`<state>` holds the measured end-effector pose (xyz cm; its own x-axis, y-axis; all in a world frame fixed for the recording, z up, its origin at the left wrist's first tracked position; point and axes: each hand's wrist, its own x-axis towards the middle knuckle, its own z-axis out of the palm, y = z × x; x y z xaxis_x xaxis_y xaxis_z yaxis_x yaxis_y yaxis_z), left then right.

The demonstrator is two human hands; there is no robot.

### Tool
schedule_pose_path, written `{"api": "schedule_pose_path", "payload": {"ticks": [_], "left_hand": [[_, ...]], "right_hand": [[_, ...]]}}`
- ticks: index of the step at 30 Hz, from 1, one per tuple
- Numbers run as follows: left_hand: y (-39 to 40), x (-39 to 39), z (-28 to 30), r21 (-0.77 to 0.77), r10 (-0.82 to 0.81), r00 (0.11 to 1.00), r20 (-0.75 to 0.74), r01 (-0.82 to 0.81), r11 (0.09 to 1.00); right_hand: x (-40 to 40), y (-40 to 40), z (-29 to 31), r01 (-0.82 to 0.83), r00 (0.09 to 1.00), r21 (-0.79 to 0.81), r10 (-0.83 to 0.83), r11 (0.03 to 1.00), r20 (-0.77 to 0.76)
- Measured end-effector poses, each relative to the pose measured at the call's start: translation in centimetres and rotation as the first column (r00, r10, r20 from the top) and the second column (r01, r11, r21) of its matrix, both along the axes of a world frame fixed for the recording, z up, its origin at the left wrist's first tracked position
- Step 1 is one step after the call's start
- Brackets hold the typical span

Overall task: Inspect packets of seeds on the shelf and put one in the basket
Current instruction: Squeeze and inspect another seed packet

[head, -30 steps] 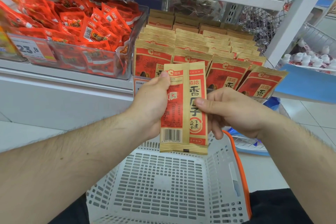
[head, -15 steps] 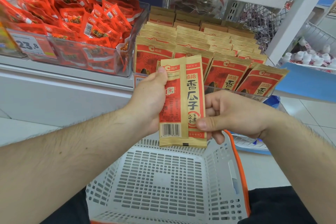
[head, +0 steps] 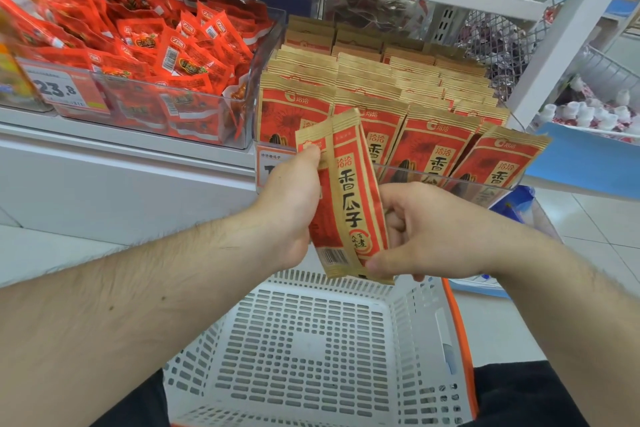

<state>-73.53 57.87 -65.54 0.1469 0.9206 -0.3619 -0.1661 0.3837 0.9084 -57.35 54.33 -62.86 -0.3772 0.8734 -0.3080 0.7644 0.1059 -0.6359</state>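
A red and tan seed packet (head: 353,204) stands upright between my hands, above the white basket (head: 311,350). My left hand (head: 291,204) grips its left edge, thumb near the top corner. My right hand (head: 426,232) pinches the lower right corner, thumb on the front. The packet's side panel with a barcode faces me at its lower left. Behind it, several rows of the same seed packets (head: 422,114) stand in a clear shelf tray.
A clear bin of orange-red snack packs (head: 156,55) sits to the left with a 23.8 price tag (head: 57,88). A white shelf post (head: 568,28) rises at the right. The basket has an orange rim (head: 460,343) on its right side. Tiled floor lies beyond.
The packet has tilted and turned slightly, its front face showing more. My right hand slid down from the packet's middle to its lower corner.
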Motion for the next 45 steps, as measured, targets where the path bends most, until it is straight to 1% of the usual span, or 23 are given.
{"api": "schedule_pose_path", "payload": {"ticks": [2,4,6,8,11,13,16,17,20,22,23,24,26,28,30,33,36,38,41,43,45], "left_hand": [[-0.2,0.2,-0.1,-0.003,-0.018,1.0,-0.011,0.018,1.0],[0.0,0.3,-0.2,0.005,-0.033,0.999,-0.012,0.033,0.999],[0.1,0.2,-0.3,0.021,-0.073,0.997,-0.039,0.074,0.997],[0.3,0.2,-0.7,0.041,-0.112,0.991,-0.073,0.115,0.993],[0.2,0.4,-1.0,0.048,-0.185,0.978,-0.092,0.19,0.981],[0.0,0.3,-1.2,0.068,-0.235,0.967,-0.101,0.242,0.968],[0.1,0.5,-1.5,0.132,-0.312,0.943,-0.114,0.326,0.936],[0.3,0.8,-1.2,0.158,-0.318,0.941,-0.114,0.333,0.93],[0.6,1.2,-1.5,0.239,-0.328,0.944,-0.023,0.324,0.915],[0.2,1.3,-1.0,0.274,-0.356,0.933,-0.042,0.354,0.894],[0.4,1.5,-0.9,0.264,-0.386,0.921,-0.053,0.385,0.884],[0.4,1.5,-1.3,0.268,-0.42,0.907,-0.028,0.412,0.871],[0.1,1.3,-0.9,0.296,-0.435,0.9,-0.024,0.422,0.857],[0.4,1.5,-0.9,0.224,-0.419,0.907,0.025,0.404,0.887],[0.8,1.9,-1.3,0.246,-0.444,0.892,0.085,0.413,0.877],[0.5,1.5,-1.5,0.247,-0.44,0.893,0.091,0.408,0.879],[-0.6,1.1,-1.3,0.289,-0.506,0.857,0.094,0.463,0.838],[-1.0,0.8,-1.1,0.264,-0.492,0.862,0.122,0.45,0.853],[-1.2,0.7,-0.4,0.243,-0.461,0.876,0.139,0.422,0.874],[-1.4,0.8,0.1,0.23,-0.394,0.906,0.154,0.355,0.906],[-1.5,0.9,0.4,0.2,-0.302,0.94,0.159,0.269,0.942]], "right_hand": [[-0.1,0.0,-0.1,-0.013,1.0,0.007,0.013,1.0,-0.006],[-0.3,-0.1,-0.1,0.018,0.997,0.04,-0.014,0.999,-0.08],[-0.5,-0.1,-0.1,0.105,0.973,0.09,-0.084,0.99,-0.213],[-0.7,0.0,-0.2,0.205,0.93,0.13,-0.152,0.97,-0.334],[-0.8,0.2,-0.2,0.269,0.901,0.176,-0.183,0.947,-0.393],[-0.9,0.3,-0.4,0.291,0.886,0.155,-0.204,0.944,-0.417],[-1.2,0.2,-0.5,0.32,0.835,0.061,-0.251,0.945,-0.489],[-1.3,0.2,-0.6,0.327,0.818,0.035,-0.264,0.944,-0.511],[-1.4,0.2,-0.8,0.326,0.783,0.009,-0.265,0.945,-0.562],[-1.5,0.2,-0.7,0.314,0.756,-0.01,-0.256,0.949,-0.602],[-1.5,0.2,-0.7,0.307,0.742,-0.025,-0.255,0.952,-0.62],[-1.6,0.3,-0.7,0.297,0.731,-0.04,-0.255,0.954,-0.633],[-1.6,0.2,-0.8,0.281,0.719,-0.059,-0.25,0.958,-0.648],[-1.6,0.2,-0.8,0.275,0.71,-0.069,-0.251,0.959,-0.658],[-1.5,0.3,-0.9,0.277,0.7,-0.079,-0.257,0.958,-0.666],[-1.4,0.3,-0.9,0.283,0.697,-0.085,-0.266,0.955,-0.666],[-1.6,0.2,-0.6,0.302,0.721,-0.069,-0.275,0.951,-0.636],[-1.7,0.1,-0.4,0.325,0.744,-0.043,-0.283,0.945,-0.605],[-1.6,-0.2,0.1,0.298,0.817,0.009,-0.25,0.955,-0.519],[-1.3,-0.5,0.6,0.214,0.898,0.007,-0.194,0.977,-0.396],[-0.9,-0.7,1.1,0.119,0.958,-0.05,-0.128,0.992,-0.255]]}}
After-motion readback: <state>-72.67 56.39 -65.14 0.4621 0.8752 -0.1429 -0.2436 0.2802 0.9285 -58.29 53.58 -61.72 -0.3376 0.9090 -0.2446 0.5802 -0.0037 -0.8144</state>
